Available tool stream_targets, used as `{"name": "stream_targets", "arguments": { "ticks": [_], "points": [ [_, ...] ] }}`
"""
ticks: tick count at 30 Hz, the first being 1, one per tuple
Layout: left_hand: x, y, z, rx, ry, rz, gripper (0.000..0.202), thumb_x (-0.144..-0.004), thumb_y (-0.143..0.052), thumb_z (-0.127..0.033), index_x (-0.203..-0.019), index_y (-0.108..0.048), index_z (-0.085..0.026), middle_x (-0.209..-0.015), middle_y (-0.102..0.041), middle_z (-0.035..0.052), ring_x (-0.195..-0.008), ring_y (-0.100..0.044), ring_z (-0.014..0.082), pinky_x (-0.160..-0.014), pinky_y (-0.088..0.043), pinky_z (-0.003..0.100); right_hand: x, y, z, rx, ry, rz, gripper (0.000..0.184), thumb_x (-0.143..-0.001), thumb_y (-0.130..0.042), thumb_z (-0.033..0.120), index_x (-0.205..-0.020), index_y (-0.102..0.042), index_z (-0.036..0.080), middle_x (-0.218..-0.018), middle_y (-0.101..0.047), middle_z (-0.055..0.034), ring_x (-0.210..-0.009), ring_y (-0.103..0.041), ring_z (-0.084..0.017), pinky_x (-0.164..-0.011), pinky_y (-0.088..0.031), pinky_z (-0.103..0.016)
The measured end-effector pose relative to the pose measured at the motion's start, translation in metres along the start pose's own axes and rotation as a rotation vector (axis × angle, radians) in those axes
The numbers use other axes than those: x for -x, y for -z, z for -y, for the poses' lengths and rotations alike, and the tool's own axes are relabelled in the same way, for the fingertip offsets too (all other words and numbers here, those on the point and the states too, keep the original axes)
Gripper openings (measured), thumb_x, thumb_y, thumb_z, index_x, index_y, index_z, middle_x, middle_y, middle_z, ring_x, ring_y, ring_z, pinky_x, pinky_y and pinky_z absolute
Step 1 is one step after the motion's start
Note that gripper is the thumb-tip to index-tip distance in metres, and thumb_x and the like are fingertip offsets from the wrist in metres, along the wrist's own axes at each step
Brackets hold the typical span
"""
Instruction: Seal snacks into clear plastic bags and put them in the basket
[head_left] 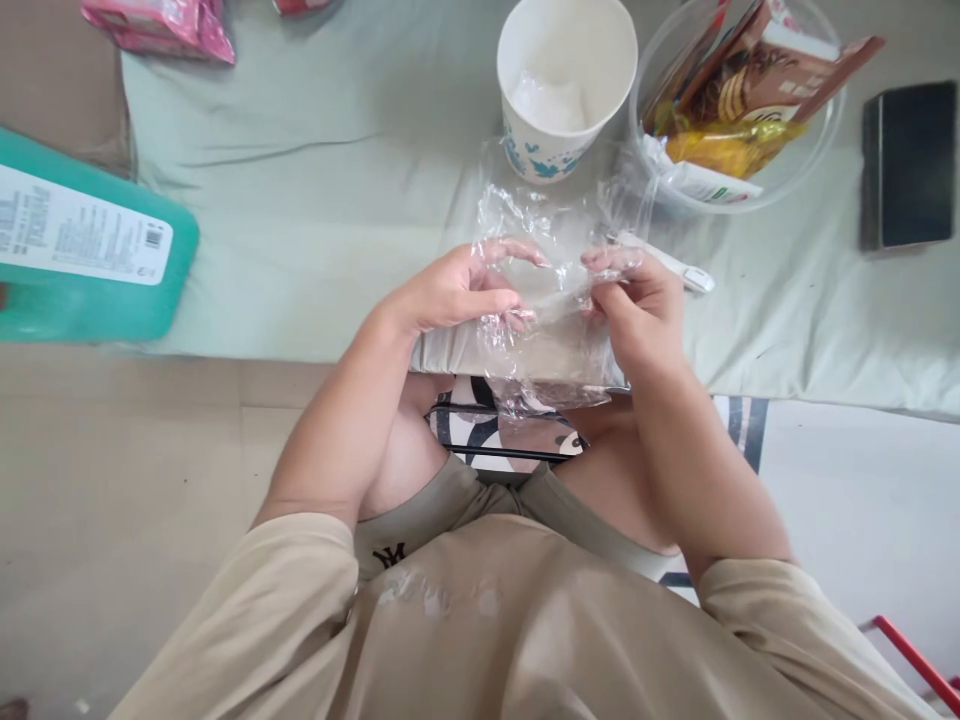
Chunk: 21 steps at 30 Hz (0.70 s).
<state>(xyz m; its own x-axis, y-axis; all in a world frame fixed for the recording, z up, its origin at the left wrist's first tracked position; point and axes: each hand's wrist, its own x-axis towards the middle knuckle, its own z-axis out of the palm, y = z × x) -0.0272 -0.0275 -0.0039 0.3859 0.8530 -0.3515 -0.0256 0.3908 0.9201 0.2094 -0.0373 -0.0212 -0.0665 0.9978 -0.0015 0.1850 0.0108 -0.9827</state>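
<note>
A crumpled sheet of clear plastic film (551,345) was held up between the two hands at the near edge of a bed-like surface covered with pale green cloth (322,240), its lower end hung over that edge above the person's lap. By the left hand (469,285) the film was met at the fingertips; the forefinger was arched well away from the thumb, and whether any film was pinched between the thumb and the lower fingers could not be told. By the right hand (637,295) the film was gripped, the thumb and fingers being brought nearly together on a gathered fold.

Just beyond the film, a paper cup (525,140) with blue printed shapes was seen, a whitish translucent item (551,103) contained inside it. Beside the right hand, a slim white tool (690,272) was partly covered by the fingers. Farther right, a clear round tub (831,125) was filled with packets, among which a brown packet (772,70) and a yellow packet (739,148) could be made out. Beyond the tub, a dark phone-like slab (919,165) was laid on the cloth. At the far left, a teal container (176,265) marked with a white label was placed, and a pink package (161,25) was cut off by the upper border.
</note>
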Motion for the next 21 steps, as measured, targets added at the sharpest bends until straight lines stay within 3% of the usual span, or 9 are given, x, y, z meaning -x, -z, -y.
{"name": "stream_targets", "arguments": {
  "ticks": [3, 5, 9, 12, 14, 18, 21],
  "points": [
    [-0.003, -0.002, 0.002, -0.108, -0.096, -0.065, 0.026, -0.073, -0.079, -0.014, -0.097, -0.079, -0.023, -0.085, -0.078, 0.0027, -0.089, -0.078, 0.0251, -0.085, -0.064, 0.039, -0.005, -0.001, -0.003, 0.037, 0.065, -0.006, 0.014, -0.088, -0.065, 0.038, -0.084, -0.068, 0.025, -0.109, -0.070, -0.0053, -0.078, -0.065, -0.016, -0.062, -0.056, -0.032],
    [-0.006, -0.004, 0.003, -0.137, -0.120, -0.115, 0.023, -0.074, -0.076, -0.010, -0.094, -0.079, -0.021, -0.093, -0.078, 0.0040, -0.092, -0.077, 0.0240, -0.090, -0.062, 0.040, -0.008, 0.000, -0.005, 0.095, 0.119, 0.011, 0.011, -0.084, -0.070, 0.034, -0.092, -0.070, 0.026, -0.110, -0.068, -0.0059, -0.087, -0.066, -0.018, -0.066, -0.057, -0.032],
    [-0.007, -0.005, 0.002, -0.166, -0.152, -0.189, 0.018, -0.072, -0.076, -0.005, -0.083, -0.079, -0.019, -0.107, -0.076, 0.0059, -0.104, -0.075, 0.0242, -0.100, -0.058, 0.039, -0.012, 0.002, -0.008, 0.189, 0.140, 0.042, 0.029, -0.081, -0.075, 0.031, -0.110, -0.070, 0.031, -0.122, -0.063, -0.0071, -0.093, -0.065, -0.019, -0.072, -0.059, -0.033],
    [-0.005, -0.004, -0.001, -0.216, -0.210, -0.199, 0.016, -0.069, -0.081, -0.007, -0.079, -0.079, -0.019, -0.115, -0.074, 0.0066, -0.116, -0.070, 0.0263, -0.104, -0.056, 0.037, -0.014, 0.001, -0.008, 0.190, 0.232, 0.049, 0.011, -0.086, -0.073, 0.035, -0.094, -0.070, 0.029, -0.121, -0.062, -0.0080, -0.111, -0.063, -0.024, -0.094, -0.058, -0.044],
    [-0.003, -0.002, -0.001, -0.300, -0.274, -0.153, 0.017, -0.067, -0.083, -0.010, -0.080, -0.079, -0.020, -0.123, -0.072, 0.0070, -0.123, -0.067, 0.0275, -0.109, -0.053, 0.038, -0.015, 0.001, -0.007, 0.188, 0.325, 0.035, 0.019, -0.088, -0.071, 0.041, -0.078, -0.067, 0.026, -0.116, -0.061, -0.0084, -0.118, -0.060, -0.027, -0.105, -0.052, -0.052],
    [-0.003, 0.002, 0.004, -0.426, -0.306, -0.032, 0.026, -0.072, -0.082, -0.019, -0.097, -0.081, -0.023, -0.131, -0.070, 0.0060, -0.120, -0.068, 0.0256, -0.108, -0.053, 0.040, -0.014, -0.002, -0.002, 0.170, 0.376, -0.046, 0.040, -0.090, -0.070, 0.053, -0.064, -0.062, 0.024, -0.110, -0.060, -0.0081, -0.112, -0.061, -0.028, -0.102, -0.052, -0.053],
    [-0.003, 0.002, 0.009, -0.398, -0.285, -0.066, 0.019, -0.076, -0.080, -0.025, -0.095, -0.080, -0.024, -0.120, -0.075, 0.0053, -0.110, -0.070, 0.0240, -0.097, -0.057, 0.038, -0.009, 0.000, 0.002, 0.068, 0.373, -0.073, 0.043, -0.087, -0.075, 0.052, -0.058, -0.061, 0.024, -0.108, -0.059, -0.0072, -0.102, -0.062, -0.024, -0.096, -0.055, -0.049]
  ]
}}
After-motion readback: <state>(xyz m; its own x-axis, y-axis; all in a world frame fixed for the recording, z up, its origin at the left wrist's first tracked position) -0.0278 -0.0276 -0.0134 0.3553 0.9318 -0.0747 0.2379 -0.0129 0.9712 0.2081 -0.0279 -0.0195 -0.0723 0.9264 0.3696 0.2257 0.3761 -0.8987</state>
